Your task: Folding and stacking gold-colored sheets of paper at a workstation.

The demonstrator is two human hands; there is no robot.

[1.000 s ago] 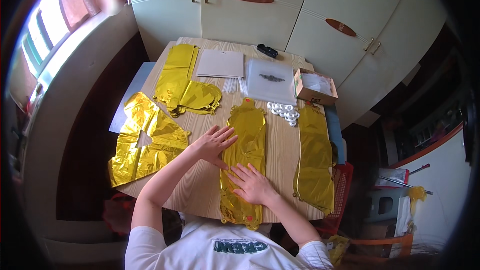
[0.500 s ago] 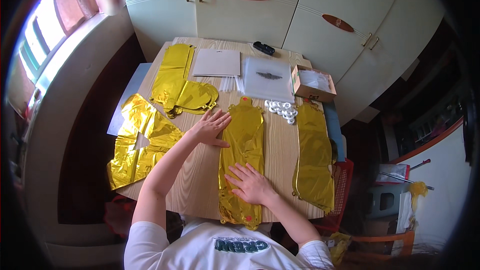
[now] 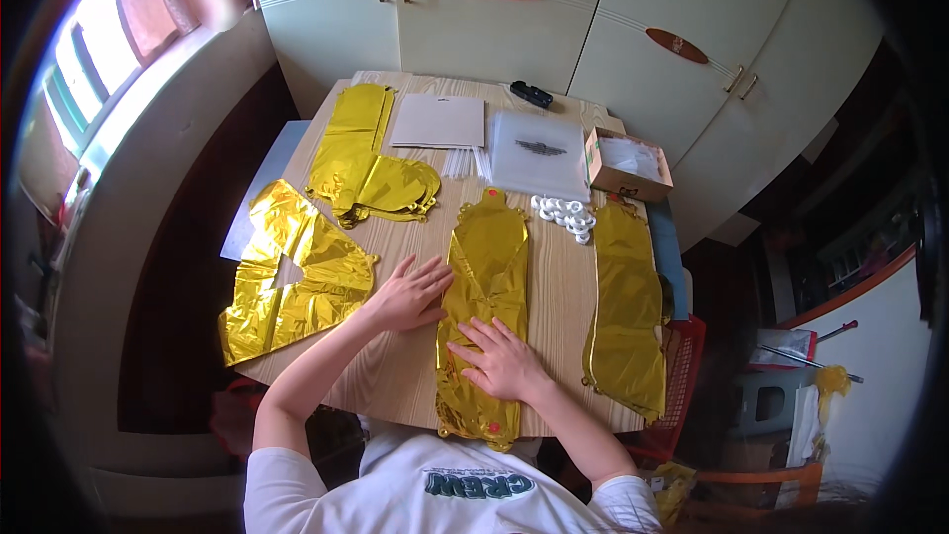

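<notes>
Gold foil balloon (image 3: 486,307), flat and uninflated, lies lengthwise on the wooden table (image 3: 559,277) straight in front of the person, its near end hanging a little over the table's near edge. The right hand (image 3: 504,358) rests on its lower part, palm down with fingers spread, gripping nothing. The left hand (image 3: 407,292) lies open and flat too, fingertips touching the balloon's left edge, nothing held. The work looks to be at a smoothing or flattening step, with this piece pressed down but not lifted.

Other flat gold foil pieces wait: one at the left edge (image 3: 292,272), one along the right side (image 3: 625,307), and a stack farther back on the left (image 3: 368,163). Beyond the balloon's tip sit small white rings (image 3: 565,216), clear plastic sleeves (image 3: 539,150), a white card (image 3: 438,121) and an open cardboard box (image 3: 627,162). Judging by these, most pieces remain unhandled.
</notes>
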